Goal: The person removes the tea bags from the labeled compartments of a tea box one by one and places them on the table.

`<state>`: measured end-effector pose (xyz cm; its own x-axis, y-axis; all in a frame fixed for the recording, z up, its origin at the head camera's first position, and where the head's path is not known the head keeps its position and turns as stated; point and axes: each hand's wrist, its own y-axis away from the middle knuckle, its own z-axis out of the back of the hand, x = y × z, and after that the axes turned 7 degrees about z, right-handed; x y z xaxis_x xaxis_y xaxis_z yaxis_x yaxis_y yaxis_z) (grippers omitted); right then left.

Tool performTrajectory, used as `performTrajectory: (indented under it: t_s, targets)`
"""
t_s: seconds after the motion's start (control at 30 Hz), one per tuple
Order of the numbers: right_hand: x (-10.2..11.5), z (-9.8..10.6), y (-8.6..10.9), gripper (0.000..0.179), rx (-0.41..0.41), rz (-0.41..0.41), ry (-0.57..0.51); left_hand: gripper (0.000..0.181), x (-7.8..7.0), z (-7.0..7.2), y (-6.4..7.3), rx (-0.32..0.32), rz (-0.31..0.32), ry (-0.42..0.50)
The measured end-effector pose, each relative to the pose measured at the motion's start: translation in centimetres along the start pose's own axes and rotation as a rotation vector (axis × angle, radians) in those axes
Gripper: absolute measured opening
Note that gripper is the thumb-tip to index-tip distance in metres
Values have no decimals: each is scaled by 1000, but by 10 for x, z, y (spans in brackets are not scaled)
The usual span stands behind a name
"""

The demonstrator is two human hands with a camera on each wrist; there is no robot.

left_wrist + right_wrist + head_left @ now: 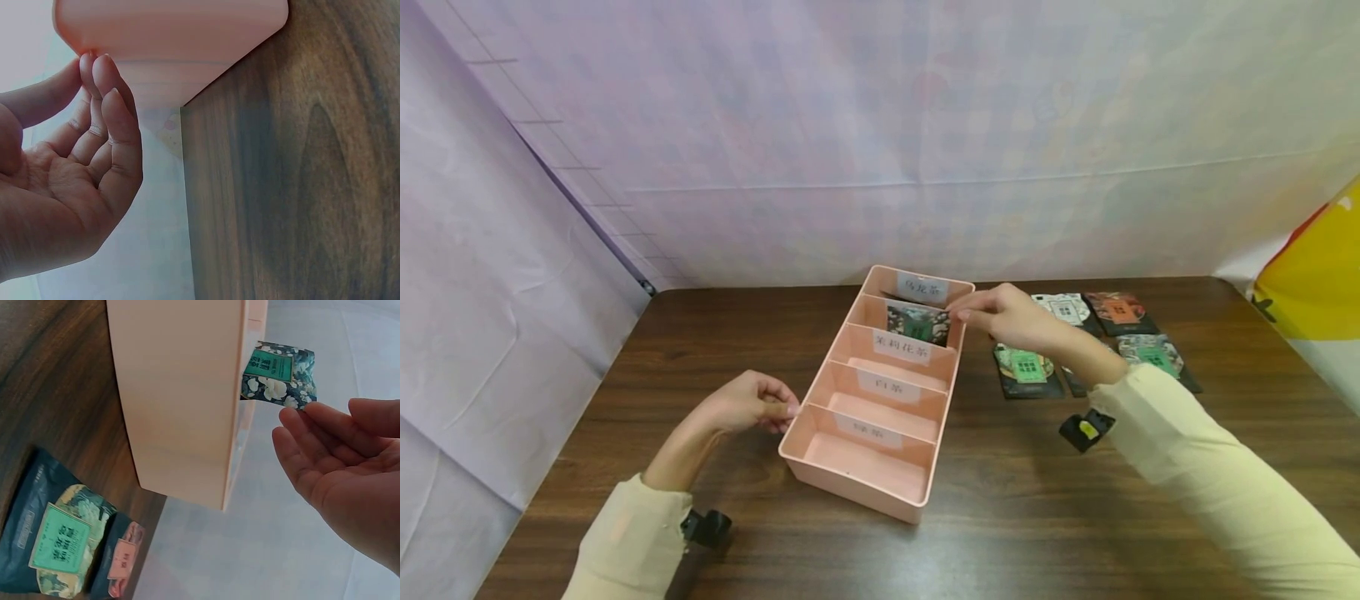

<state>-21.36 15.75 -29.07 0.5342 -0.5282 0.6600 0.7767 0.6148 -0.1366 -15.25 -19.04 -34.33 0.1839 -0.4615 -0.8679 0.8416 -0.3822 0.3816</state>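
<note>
A pink divided box [856,492] with paper labels on its partitions stands on the table. At its near left side, my left hand [748,402] pinches the rim between thumb and fingertips; the left wrist view shows this hand [81,169] at the box's edge [175,28]. A dark tea sachet [919,323] with white flowers and a green label stands in the second compartment from the back, partly above the rim. My right hand [1011,318] touches its upper right corner with the fingertips. In the right wrist view, the thumb lies apart from the sachet [278,374].
More tea sachets lie on the table right of the box: one with a green label [1028,371], a white one [1063,311], an orange-labelled one [1120,312] and a teal-labelled one [1157,358]. Another is partly hidden under my right forearm. A pale curtain [880,142] hangs behind the table.
</note>
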Motion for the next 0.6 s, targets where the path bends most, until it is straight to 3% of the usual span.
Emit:
performTrajectory:
  t_s: [0.6]
  targets:
    - [18, 37, 16, 35, -48, -51, -47, 14, 1, 0, 0, 5, -20, -1]
